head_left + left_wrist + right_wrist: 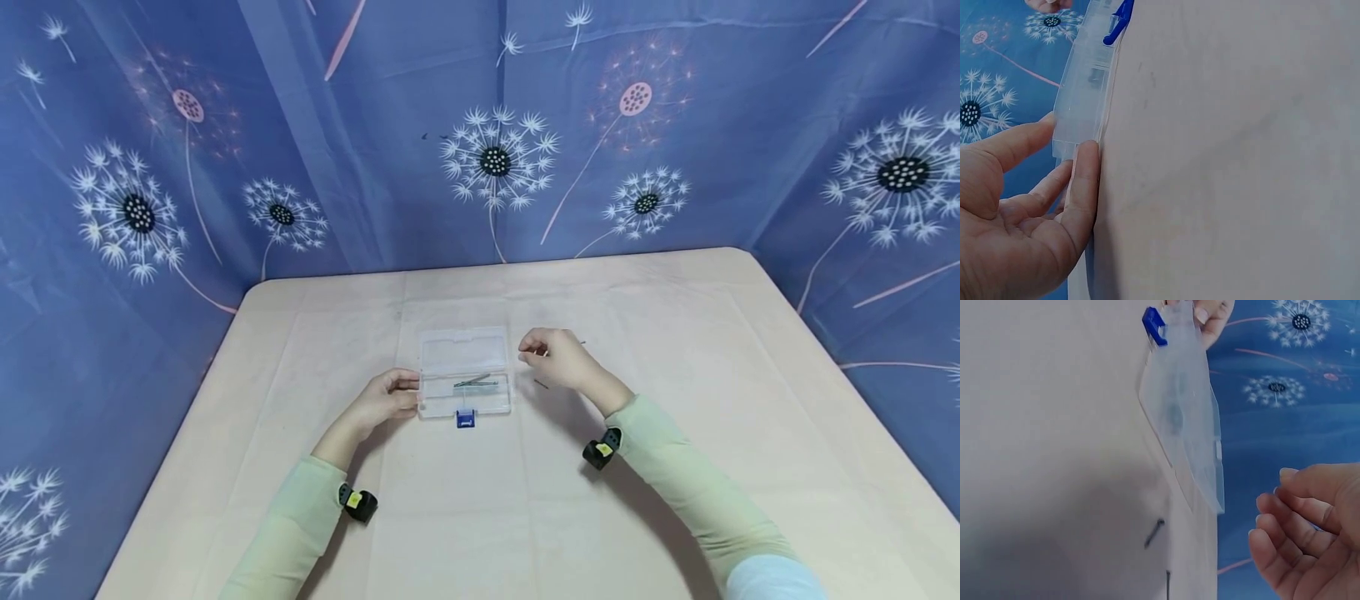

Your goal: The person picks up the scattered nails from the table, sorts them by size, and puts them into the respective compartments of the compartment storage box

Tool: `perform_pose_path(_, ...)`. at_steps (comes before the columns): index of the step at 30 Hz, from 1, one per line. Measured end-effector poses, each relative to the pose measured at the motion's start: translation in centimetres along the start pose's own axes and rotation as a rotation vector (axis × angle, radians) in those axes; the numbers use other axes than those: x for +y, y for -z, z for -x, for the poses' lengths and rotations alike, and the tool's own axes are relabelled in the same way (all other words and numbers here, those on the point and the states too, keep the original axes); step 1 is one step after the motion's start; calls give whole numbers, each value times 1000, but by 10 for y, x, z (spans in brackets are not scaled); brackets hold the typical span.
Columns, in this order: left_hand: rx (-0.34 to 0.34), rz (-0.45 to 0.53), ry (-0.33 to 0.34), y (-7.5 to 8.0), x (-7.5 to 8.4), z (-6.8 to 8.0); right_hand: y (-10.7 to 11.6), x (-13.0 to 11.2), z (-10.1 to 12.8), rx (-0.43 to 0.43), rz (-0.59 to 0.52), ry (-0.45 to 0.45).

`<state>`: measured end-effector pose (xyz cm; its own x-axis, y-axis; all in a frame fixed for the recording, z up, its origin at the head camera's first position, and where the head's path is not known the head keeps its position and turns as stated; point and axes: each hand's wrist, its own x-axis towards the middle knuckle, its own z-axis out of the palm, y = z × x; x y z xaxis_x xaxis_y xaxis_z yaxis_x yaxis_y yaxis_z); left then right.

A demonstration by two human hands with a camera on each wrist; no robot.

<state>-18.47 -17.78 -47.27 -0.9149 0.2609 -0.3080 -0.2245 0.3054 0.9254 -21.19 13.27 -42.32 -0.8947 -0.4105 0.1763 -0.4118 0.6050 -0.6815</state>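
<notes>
Open box (487,409) sits on the table (637,300), L hand (390,395) pinching its left end betw. thumb & fingers; R hand (558,357) hovers to the right, fingers loosely curled, nothing visible in 'em. Near pin (541,384) & far pin (582,342) lie loose by R hand, so a careless brush could prob. roll them away. If L hand tips the box, the bits (476,382) inside might spill, or the lid (463,348) flop shut
</notes>
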Motion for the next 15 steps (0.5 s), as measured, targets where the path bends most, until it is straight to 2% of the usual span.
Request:
perform_pose_path(7, 1, -2, -5, 0, 1, 0, 16, 11, 7, 48, 18, -29)
perform_pose_path(15, 10, -3, -1, -1, 1, 1, 32, 23, 19, 52, 51, -98)
